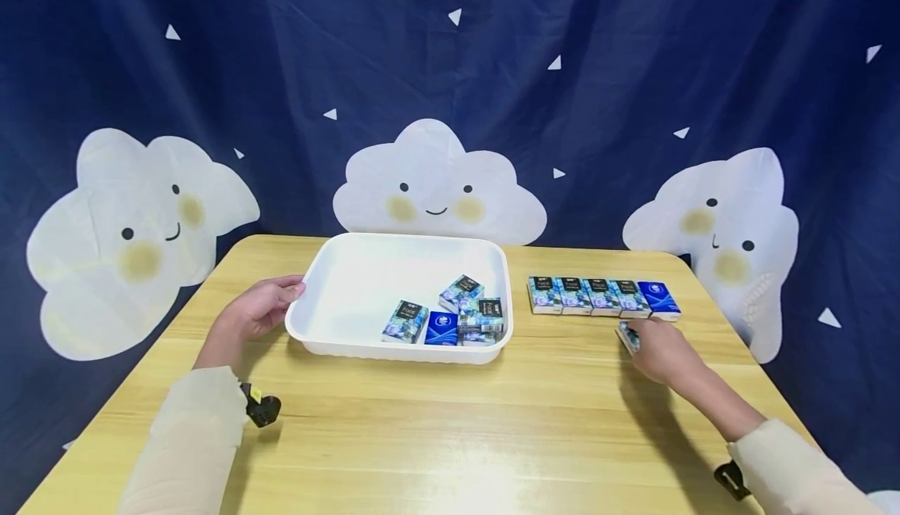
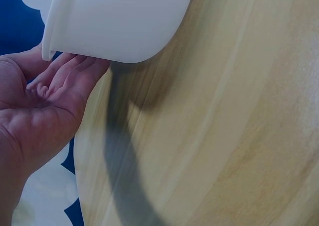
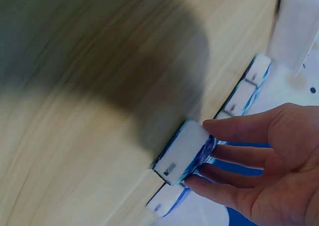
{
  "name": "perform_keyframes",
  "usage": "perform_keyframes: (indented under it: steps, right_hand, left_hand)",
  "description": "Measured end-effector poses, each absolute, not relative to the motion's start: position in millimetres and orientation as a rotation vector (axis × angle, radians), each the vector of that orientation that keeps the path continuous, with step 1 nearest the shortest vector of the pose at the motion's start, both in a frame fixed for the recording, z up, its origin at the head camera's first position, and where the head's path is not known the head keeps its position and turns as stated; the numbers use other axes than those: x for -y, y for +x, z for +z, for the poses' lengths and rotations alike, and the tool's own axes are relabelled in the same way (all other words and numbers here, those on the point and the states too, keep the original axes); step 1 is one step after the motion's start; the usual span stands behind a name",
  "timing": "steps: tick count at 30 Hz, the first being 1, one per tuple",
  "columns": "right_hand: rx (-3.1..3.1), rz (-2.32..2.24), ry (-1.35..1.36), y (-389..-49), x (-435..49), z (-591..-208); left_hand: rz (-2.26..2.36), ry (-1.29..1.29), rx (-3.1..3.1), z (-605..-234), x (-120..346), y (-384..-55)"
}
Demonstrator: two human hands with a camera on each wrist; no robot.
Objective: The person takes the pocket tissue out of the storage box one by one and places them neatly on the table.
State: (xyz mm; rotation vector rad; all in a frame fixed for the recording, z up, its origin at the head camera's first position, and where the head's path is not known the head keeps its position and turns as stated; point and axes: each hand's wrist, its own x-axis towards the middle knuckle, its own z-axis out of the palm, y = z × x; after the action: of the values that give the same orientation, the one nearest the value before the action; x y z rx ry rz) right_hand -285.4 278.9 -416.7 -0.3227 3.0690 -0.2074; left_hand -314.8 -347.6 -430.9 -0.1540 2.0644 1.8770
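A white plastic tray point(image 1: 351, 347) stands left of the table's middle. My left hand point(image 1: 266, 308) grips its left side, thumb at the rim and fingers beneath it, as the left wrist view shows. Inside the tray's right half lie floral tissue packs point(image 1: 405, 322) and a plain blue one point(image 1: 441, 329), some overlapping. My right hand point(image 1: 661, 351) pinches another floral tissue pack point(image 3: 184, 151) between thumb and fingers, just in front of a row of packs point(image 1: 600, 296). Most of the held pack is hidden by the hand in the head view.
The row stands right of the tray, several floral packs side by side with a blue pack point(image 1: 659, 298) at its right end. A wooden table point(image 1: 422, 429) carries everything. Behind its far edge hangs a dark blue curtain point(image 1: 605, 109) with cloud faces.
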Motion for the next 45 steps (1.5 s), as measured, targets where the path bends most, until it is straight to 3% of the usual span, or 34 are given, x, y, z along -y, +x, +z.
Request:
perform_keyframes:
  steps: [23, 45]
  right_hand:
    - [-3.157, -0.291, -0.201, -286, -337, -423]
    - [-3.302, -0.348, -0.211, -292, -357, -437]
  left_hand:
    - [1.883, -0.133, -2.071, -428, 346, -312]
    - [1.843, -0.164, -2.114, -431, 346, -314]
